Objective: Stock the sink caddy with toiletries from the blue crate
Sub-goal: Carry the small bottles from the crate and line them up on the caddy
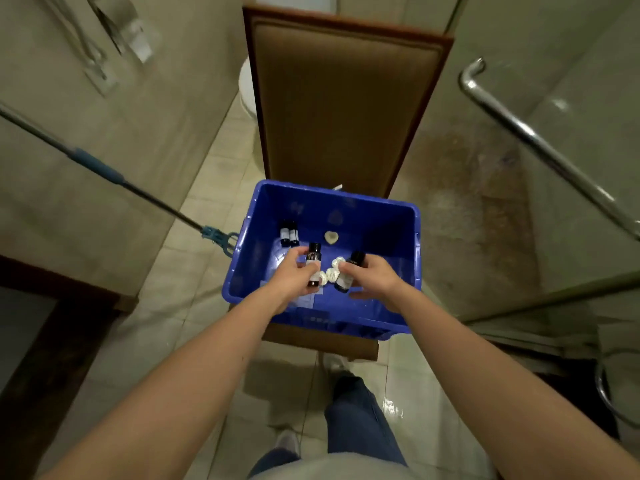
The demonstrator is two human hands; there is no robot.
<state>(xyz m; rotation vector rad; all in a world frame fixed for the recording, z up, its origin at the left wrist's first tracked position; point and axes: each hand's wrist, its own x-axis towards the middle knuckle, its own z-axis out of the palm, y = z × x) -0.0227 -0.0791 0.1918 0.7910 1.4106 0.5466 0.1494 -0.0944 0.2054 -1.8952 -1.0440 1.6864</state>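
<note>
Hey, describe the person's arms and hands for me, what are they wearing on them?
Nothing is worn on them. Both forearms are bare along all that shows, with no sleeve in view. The left hand and right hand have no gloves, and no watch, bracelet or ring is visible, though the picture is slightly blurred.

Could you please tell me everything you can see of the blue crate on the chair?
The blue crate is a rectangular open-topped tub, seemingly glossy plastic, with a rolled rim. It sits upright on the brown chair seat. Both hands reach inside, each holding a small dark-capped bottle. Two more bottles and a pale heart-shaped piece lie on its floor.
</note>
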